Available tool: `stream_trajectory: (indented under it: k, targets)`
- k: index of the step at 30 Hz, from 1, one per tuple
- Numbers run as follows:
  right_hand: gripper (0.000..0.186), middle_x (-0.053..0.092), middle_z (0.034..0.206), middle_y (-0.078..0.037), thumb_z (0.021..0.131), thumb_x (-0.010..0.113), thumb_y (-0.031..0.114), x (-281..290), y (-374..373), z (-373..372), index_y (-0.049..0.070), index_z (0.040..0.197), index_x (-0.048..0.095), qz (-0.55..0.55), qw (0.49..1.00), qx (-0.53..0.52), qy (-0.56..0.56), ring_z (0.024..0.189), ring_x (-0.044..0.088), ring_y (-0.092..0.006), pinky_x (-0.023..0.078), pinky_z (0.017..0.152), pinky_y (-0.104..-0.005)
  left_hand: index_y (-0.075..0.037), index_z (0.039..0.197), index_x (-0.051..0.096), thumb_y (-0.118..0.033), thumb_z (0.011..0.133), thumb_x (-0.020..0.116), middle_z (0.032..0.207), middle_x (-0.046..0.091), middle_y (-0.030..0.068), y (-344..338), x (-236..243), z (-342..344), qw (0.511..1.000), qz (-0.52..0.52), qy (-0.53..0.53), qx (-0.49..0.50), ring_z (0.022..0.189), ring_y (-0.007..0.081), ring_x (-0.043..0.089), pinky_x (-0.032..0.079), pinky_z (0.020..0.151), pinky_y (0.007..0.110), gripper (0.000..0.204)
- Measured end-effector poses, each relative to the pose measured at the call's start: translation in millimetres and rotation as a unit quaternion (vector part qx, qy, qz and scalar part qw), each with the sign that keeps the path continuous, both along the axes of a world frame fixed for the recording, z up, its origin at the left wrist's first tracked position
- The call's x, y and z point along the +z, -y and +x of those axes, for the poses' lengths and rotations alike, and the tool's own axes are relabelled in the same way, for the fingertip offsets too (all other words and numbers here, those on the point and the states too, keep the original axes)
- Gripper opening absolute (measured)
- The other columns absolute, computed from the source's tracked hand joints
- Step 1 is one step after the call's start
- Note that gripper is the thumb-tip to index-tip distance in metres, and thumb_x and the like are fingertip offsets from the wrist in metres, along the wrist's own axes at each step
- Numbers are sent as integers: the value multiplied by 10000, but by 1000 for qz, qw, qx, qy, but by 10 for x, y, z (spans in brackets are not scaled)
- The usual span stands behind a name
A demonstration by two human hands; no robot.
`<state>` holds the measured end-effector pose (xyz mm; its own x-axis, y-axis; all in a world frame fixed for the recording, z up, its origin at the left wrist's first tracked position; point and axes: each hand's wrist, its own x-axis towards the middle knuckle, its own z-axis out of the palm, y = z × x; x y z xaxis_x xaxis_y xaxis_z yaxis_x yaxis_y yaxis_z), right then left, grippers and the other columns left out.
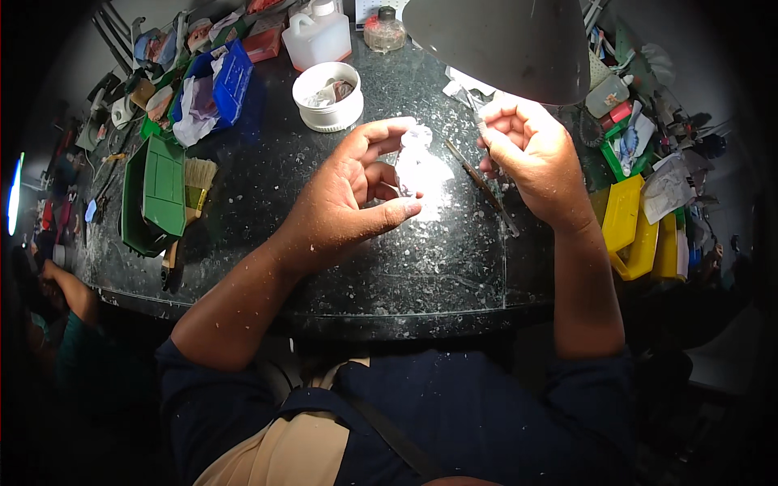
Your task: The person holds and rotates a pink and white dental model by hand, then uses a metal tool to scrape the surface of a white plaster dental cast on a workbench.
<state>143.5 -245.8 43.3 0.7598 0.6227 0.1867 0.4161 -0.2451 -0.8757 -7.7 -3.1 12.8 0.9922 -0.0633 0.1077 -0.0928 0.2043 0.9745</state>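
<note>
My left hand [344, 190] is curled round a small, knobbly white piece [415, 158], fingers at its far side and thumb at its lower end. Glare from the lamp washes out its detail, so its kind is unclear. In my right hand [531, 154], pinched between thumb and fingers, is a slim hand tool with a ribbed grip [482, 130] and a thin metal tip pointing away from me. The tool is apart from the white piece. Between both hands a long, thin tool with a brownish handle [485, 188] lies on the dark table [389, 279].
A grey lamp shade [502, 44] hangs over the far side. Beyond my left hand stand a white round tub [328, 117] and a plastic jug [316, 40]. Green [162, 190] and blue [231, 85] bins and a brush [198, 182] sit left; yellow bins [628, 227] sit right.
</note>
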Motion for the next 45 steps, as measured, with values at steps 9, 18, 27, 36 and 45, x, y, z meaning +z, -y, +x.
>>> stream_trajectory:
  k: [9,18,27,36,45]
  targets:
    - [390,699,1190,-100,1102,673,52,-278,77,32,-60,1472,623,232,919,104,-301,1074,774,-225,669,1033,-426,24,1711,405,-214,1046,655,1620,578,209,-27,-39,4,1000,-10,2,2,1246,232,666,574,1035,393,749]
    - [266,720,993,-123,1171,623,120,-374,33,-119,-87,1327,686,274,934,65,-220,909,764,-240,659,912,-428,62,1655,467,-510,1128,273,1481,675,318,-106,-110,43,964,-236,-121,-20,1160,308,709,569,1010,438,801]
    - [191,776,1012,-168,975,818,-90,-297,21,-324,-60,1138,724,241,960,131,58,897,790,-209,642,810,-333,70,1627,469,-438,1045,328,1443,682,303,-73,-141,15,976,-205,-77,-6,1166,324,706,555,1020,449,785]
    - [279,832,1085,-129,900,933,-11,-264,-33,-490,11,1134,784,246,963,101,46,983,823,-214,646,905,-344,65,1621,457,-425,947,438,1418,679,232,-40,-99,-19,994,-104,-34,-20,1237,292,680,515,1065,448,834]
    - [279,848,1015,-122,850,898,-61,-201,-69,-390,36,1094,805,179,943,142,241,1050,859,-305,690,901,-400,27,1621,482,-341,990,438,1487,606,188,0,-44,-100,999,-9,16,-32,1274,249,642,473,1143,445,732]
